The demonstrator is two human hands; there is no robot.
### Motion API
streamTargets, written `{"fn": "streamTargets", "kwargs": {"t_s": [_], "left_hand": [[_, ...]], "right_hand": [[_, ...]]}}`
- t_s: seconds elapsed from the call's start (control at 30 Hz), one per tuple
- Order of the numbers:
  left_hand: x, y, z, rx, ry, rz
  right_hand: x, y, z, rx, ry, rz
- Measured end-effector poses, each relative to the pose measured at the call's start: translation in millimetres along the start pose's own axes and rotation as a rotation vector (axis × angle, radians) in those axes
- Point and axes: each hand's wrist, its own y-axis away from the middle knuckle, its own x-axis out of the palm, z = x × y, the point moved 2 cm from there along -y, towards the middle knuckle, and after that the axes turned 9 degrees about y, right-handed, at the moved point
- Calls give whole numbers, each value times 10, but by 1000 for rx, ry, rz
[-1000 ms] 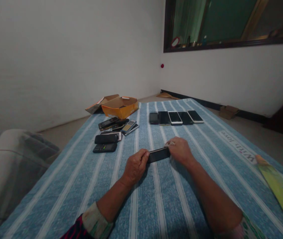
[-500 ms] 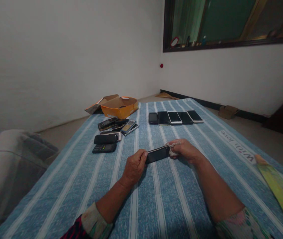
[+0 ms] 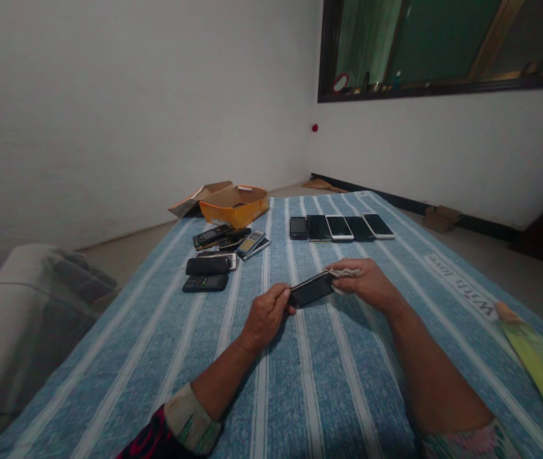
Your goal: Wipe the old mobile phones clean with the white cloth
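A dark phone (image 3: pixel 311 291) is held tilted above the blue striped cloth (image 3: pixel 281 389). My left hand (image 3: pixel 267 312) is closed on its left end, thumb along the edge. At the opposite end, my right hand (image 3: pixel 367 280) pinches a pale crumpled cloth (image 3: pixel 345 273) against the phone's right edge. Beyond the hands lies a row of several phones, among them a white-framed phone (image 3: pixel 339 227). To the left is a loose group of older phones, with a black keypad phone (image 3: pixel 205 283) nearest and a dark elongated case (image 3: pixel 207 265) just behind it.
An open orange cardboard box (image 3: pixel 234 207) stands at the far left edge of the cloth. A yellow-green packet (image 3: pixel 536 373) lies at the right. Grey checked fabric (image 3: pixel 27 331) covers something at the left. Walls and a window (image 3: pixel 443 44) are behind.
My right hand with the pale cloth has turned at the phone's right end, and that end has risen slightly. My left hand keeps its hold. The whole view has shifted a little.
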Motion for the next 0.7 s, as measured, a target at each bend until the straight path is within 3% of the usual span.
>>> {"fn": "streamTargets", "kwargs": {"t_s": [0.2, 0.37, 0.53, 0.7], "left_hand": [[-50, -8, -55, 66, -158, 58], [-145, 34, -135, 214, -347, -38], [-118, 124, -267, 296, -135, -89], [-178, 210, -345, 207, 39, -114]], "right_hand": [[42, 40, 198, -277, 300, -31], [249, 94, 356, -396, 568, -87], [573, 199, 545, -450, 903, -148], [939, 291, 681, -537, 1133, -235]]}}
